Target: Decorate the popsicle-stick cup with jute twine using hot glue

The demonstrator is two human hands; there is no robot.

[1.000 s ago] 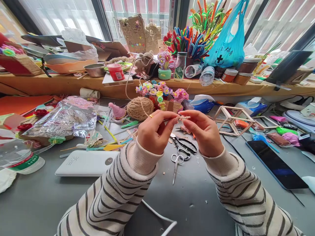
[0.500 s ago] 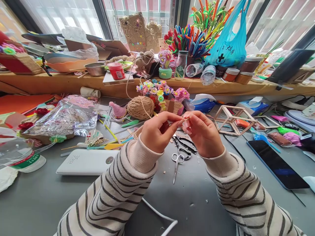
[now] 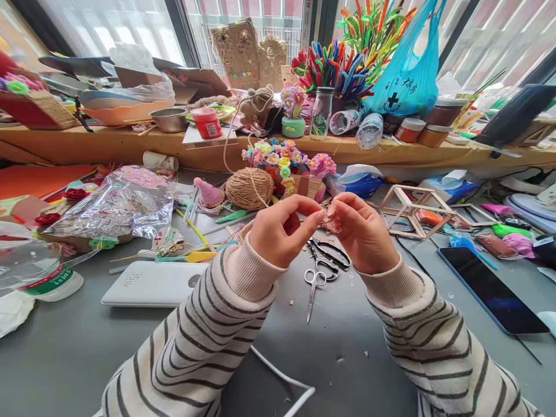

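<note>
My left hand point(image 3: 284, 229) is raised over the table with thumb and index finger pinched together. Facing it, my right hand point(image 3: 365, 231) is also closed in a pinch, its fingertips close to the left ones. Whatever lies between the fingertips is too small and too covered to name. Below the hands lie small silver scissors point(image 3: 311, 295) and black-handled pliers or scissors point(image 3: 332, 255), neither touched. Behind my left hand sits a ball of brown twine point(image 3: 249, 189).
A white power bank point(image 3: 150, 285) lies left of my forearm, and a phone point(image 3: 490, 289) lies right. A wooden stick frame point(image 3: 417, 211) stands behind my right hand. Crocheted flowers point(image 3: 278, 156) and a crowded shelf point(image 3: 182, 145) stand at the back. A white cable point(image 3: 282, 376) runs in front.
The fingertips have shifted slightly, with a small gap now showing between the two hands. The view has moved a little; the table things stay in place.
</note>
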